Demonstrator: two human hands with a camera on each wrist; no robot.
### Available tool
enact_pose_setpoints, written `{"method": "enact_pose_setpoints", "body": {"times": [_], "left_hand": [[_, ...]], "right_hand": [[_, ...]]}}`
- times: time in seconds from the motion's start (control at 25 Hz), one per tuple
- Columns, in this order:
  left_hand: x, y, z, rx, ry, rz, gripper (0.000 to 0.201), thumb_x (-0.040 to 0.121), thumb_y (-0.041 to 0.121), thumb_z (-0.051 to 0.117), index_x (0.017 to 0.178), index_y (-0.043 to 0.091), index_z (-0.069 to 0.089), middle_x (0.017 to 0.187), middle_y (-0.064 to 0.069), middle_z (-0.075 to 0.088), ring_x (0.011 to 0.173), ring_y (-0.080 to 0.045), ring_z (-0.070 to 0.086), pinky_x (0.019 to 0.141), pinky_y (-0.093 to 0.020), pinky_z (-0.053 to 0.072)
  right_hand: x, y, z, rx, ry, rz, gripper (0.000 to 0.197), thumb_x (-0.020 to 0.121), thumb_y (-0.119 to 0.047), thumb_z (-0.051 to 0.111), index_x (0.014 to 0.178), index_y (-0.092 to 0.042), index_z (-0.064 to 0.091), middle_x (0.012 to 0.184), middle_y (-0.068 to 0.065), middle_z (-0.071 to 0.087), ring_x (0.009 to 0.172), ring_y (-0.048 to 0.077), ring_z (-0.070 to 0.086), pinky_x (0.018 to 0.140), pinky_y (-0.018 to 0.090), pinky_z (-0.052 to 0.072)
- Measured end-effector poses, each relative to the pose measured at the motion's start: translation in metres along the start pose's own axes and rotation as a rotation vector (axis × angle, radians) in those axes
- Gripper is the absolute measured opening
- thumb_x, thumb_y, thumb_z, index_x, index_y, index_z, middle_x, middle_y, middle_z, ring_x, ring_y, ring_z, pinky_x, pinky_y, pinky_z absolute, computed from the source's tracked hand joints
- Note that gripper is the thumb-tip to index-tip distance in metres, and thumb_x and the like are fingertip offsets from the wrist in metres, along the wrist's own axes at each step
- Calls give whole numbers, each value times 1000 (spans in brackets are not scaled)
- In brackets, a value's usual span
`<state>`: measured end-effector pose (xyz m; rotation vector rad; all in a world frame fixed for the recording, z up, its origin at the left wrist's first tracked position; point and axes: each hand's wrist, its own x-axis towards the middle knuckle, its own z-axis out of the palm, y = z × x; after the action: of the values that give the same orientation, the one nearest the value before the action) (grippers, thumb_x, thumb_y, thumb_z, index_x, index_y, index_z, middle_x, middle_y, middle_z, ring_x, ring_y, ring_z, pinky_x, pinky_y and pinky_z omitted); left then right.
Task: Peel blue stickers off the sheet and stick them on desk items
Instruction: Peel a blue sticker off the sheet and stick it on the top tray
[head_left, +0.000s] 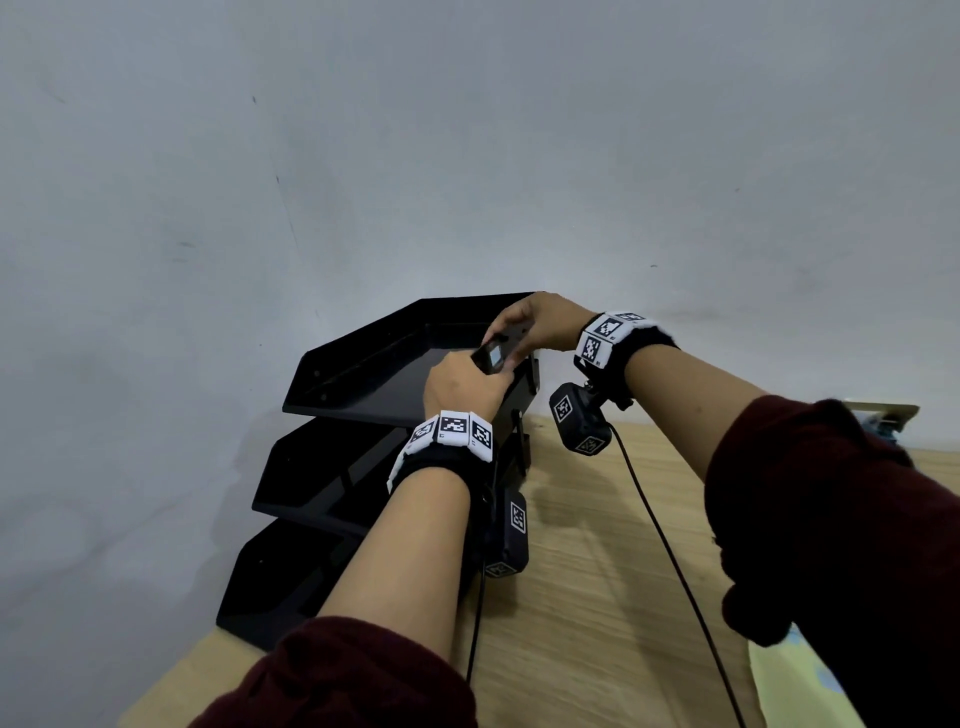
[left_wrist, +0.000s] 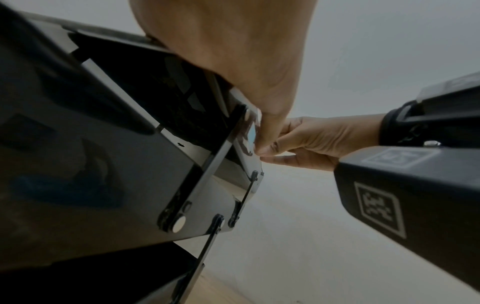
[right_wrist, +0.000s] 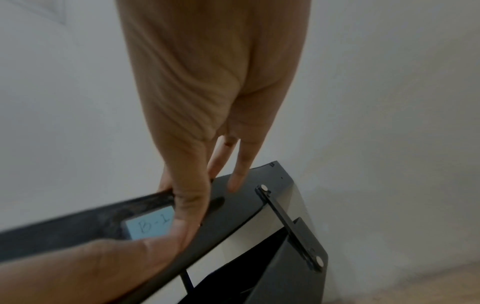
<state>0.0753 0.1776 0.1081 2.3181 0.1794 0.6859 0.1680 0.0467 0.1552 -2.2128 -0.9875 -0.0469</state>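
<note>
The left hand (head_left: 460, 387) presses its thumb on a blue sticker (right_wrist: 150, 225) at the front lip of the top tray (head_left: 363, 358) of a black stacked letter tray. To its right, the right hand (head_left: 540, 319) grips that lip, thumb beside the sticker. Uneven pressing could crease it or leave it skewed. Handwriting reads "B-1", I think.

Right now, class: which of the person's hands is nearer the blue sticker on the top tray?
Both touch it, so neither is clearly nearer. The left hand presses its thumb along the blue sticker; the right hand grips the top tray rim, thumb at the sticker's edge.
</note>
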Motion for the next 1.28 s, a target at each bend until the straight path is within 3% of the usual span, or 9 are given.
{"method": "enact_pose_setpoints", "body": {"times": [0.12,0.24,0.48,0.6,0.72,0.84,0.96,1.16,1.28], "left_hand": [[4,-3,2,48,3,15,34,79,42,66,94,12,75,90,-14,75,89,-34,70,69,-31,51],[7,-6,3,51,0,7,30,80,38,67,96,13,74,90,-13,74,89,-33,69,64,-27,46],[6,-5,3,-1,15,-18,33,79,42,69,96,14,75,91,-15,75,89,-34,70,71,-32,53],[6,-4,3,-46,24,-27,36,79,45,69,90,12,76,87,-15,75,85,-34,70,63,-29,48],[6,-5,5,-49,32,-30,33,80,42,67,91,11,76,86,-15,75,84,-34,70,63,-28,47],[4,-3,2,-55,29,-21,28,81,35,63,89,11,75,83,-15,74,82,-35,69,62,-27,46],[0,0,-1,-61,10,-26,24,78,30,62,85,10,74,74,-12,70,75,-33,66,61,-25,41],[-1,2,-1,-92,21,-52,44,76,54,64,83,12,73,71,-5,63,71,-28,63,62,-25,41],[2,-1,1,-115,40,-47,46,82,51,62,92,8,74,84,-15,73,83,-33,68,64,-26,41]], "right_hand": [[4,-5,8,-170,70,-18,39,60,-6,84,96,-9,70,89,-1,65,86,11,59,74,18,44],[8,-2,16,-148,131,-40,32,56,-1,83,82,-11,69,81,5,64,82,14,58,73,27,43],[13,0,12,-117,149,19,34,54,3,83,86,-4,74,65,-3,62,47,-13,54,49,0,38],[17,-2,8,-145,141,52,34,57,6,81,89,-3,75,63,-10,61,45,-15,54,47,-2,37],[17,-5,6,-190,106,74,35,56,3,83,89,-5,76,63,-11,61,53,-4,56,46,-1,36],[17,-10,3,-229,93,90,39,58,3,82,95,-6,76,71,-5,66,68,5,59,55,0,38],[14,-15,-1,-246,78,100,42,65,8,76,105,-4,73,98,12,73,95,18,65,82,20,47],[13,-6,-5,-170,18,80,35,68,-15,77,102,-23,77,96,0,77,90,5,64,84,16,48],[16,-1,0,-114,87,94,26,68,-23,75,94,-25,79,93,2,78,92,7,67,87,19,50]]}}
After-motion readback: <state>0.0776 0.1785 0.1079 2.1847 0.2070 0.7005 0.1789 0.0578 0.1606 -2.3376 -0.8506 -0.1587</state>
